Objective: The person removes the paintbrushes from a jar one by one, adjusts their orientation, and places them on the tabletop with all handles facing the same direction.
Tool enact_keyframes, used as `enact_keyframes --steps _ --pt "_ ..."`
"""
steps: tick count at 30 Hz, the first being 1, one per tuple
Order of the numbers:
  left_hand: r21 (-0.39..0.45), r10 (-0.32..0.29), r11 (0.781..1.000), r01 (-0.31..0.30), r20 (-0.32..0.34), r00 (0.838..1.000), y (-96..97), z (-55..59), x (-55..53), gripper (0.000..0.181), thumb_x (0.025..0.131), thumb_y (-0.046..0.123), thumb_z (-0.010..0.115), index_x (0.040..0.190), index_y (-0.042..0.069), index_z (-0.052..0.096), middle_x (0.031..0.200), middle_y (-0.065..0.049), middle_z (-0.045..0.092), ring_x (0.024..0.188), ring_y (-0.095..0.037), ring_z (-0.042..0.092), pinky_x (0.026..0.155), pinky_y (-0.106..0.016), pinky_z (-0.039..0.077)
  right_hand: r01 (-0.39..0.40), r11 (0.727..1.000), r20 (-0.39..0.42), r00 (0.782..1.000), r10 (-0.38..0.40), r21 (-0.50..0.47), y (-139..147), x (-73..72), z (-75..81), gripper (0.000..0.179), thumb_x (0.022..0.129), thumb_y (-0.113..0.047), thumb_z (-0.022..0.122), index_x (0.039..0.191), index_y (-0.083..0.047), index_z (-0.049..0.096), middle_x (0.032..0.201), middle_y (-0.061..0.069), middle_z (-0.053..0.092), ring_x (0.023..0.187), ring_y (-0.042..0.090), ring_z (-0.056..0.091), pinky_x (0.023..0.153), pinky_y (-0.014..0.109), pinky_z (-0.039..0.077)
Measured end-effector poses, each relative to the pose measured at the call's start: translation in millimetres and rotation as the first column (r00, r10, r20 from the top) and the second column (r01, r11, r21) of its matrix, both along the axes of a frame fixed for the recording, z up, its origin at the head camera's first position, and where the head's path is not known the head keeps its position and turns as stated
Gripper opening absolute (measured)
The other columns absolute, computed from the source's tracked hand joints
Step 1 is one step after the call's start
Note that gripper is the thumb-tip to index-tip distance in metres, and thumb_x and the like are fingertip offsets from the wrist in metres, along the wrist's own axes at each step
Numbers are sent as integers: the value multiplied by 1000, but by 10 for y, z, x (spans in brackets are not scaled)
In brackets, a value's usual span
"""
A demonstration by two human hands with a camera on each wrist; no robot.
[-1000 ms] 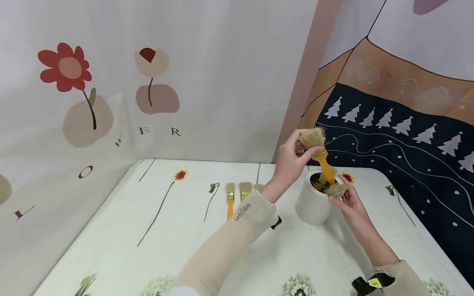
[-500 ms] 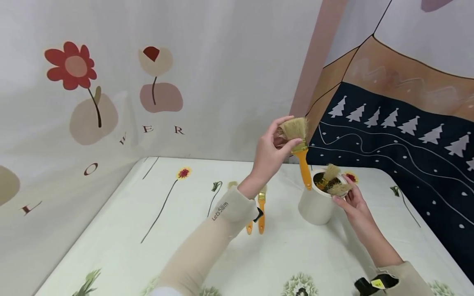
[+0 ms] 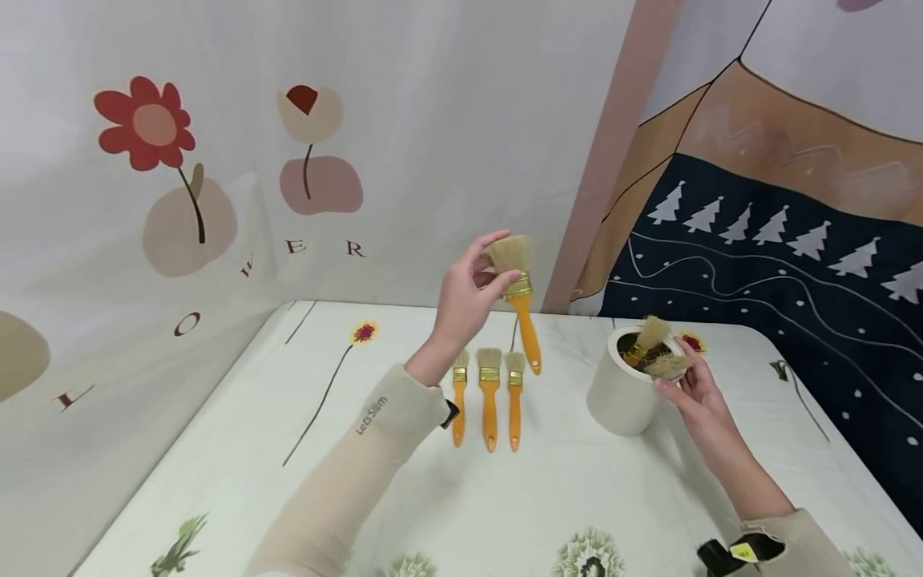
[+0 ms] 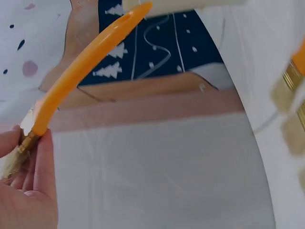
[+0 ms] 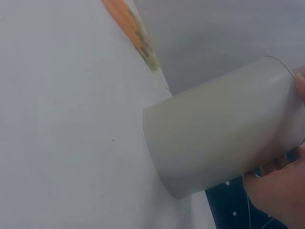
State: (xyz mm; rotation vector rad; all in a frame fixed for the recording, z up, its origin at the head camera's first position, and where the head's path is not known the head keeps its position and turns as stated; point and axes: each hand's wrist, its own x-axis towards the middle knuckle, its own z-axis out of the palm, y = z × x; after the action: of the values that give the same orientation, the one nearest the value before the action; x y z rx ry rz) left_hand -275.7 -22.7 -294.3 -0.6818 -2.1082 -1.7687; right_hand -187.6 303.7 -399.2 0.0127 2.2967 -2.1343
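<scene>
My left hand (image 3: 469, 292) pinches a wide paintbrush (image 3: 530, 332) by its bristle end, with the orange handle hanging down, raised above the table. In the left wrist view the orange handle (image 4: 86, 67) points away from the fingers. A white cylindrical pot (image 3: 620, 397) stands on the table at the right, and my right hand (image 3: 699, 405) grips it at the rim. Inside it are brushes, bristles up; one set of bristles (image 3: 654, 330) rises above the rim, another lies near the right fingers. The right wrist view shows the pot's side (image 5: 219, 129) up close.
On the table (image 3: 346, 481), left of the pot, 3 orange-handled brushes lie in a row, bristles toward the back: a narrow brush (image 3: 459, 401), a wider brush (image 3: 489, 401) and another narrow brush (image 3: 515, 401). A printed curtain (image 3: 433, 160) hangs behind the table.
My left hand has lifted the wide paintbrush out of the pot and carried it left, over the row of brushes. The right hand stays on the pot.
</scene>
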Motion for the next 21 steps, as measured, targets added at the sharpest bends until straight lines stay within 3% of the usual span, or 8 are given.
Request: enact_keyframes --steps 4,10,16,21 --pt "-39 30 999 -25 112 993 -234 -56 -40 50 97 11 64 145 16 49 121 -20 68 99 -33 73 72 -30 62 0 1000 -9 1000 0 -11 2 -1 7 77 104 -24 53 160 -34 1 168 -6 -18 156 19 -15 125 27 6" --pt "-75 72 996 -52 293 953 -536 -174 -96 49 101 10 55 148 16 46 129 -23 63 112 -37 68 85 -43 62 0 1000 -11 1000 0 -2 8 -1 12 76 104 -24 53 160 -34 1 168 -6 -17 156 19 -15 125 26 7" --pt "-130 123 988 -80 377 918 -763 -330 -140 47 102 12 56 148 17 47 140 -18 57 121 -37 62 90 -45 60 3 1000 -6 1000 -3 1 10 4 11 77 104 -25 53 160 -33 1 168 -6 -17 156 20 -15 125 27 6" --pt "-190 185 975 -115 402 897 -919 -461 -183 46 100 12 59 145 18 50 137 -18 59 120 -37 62 87 -43 61 7 1000 -5 1000 -7 -3 -1 -9 8 77 104 -25 53 160 -34 2 168 -5 -16 156 20 -14 125 28 6"
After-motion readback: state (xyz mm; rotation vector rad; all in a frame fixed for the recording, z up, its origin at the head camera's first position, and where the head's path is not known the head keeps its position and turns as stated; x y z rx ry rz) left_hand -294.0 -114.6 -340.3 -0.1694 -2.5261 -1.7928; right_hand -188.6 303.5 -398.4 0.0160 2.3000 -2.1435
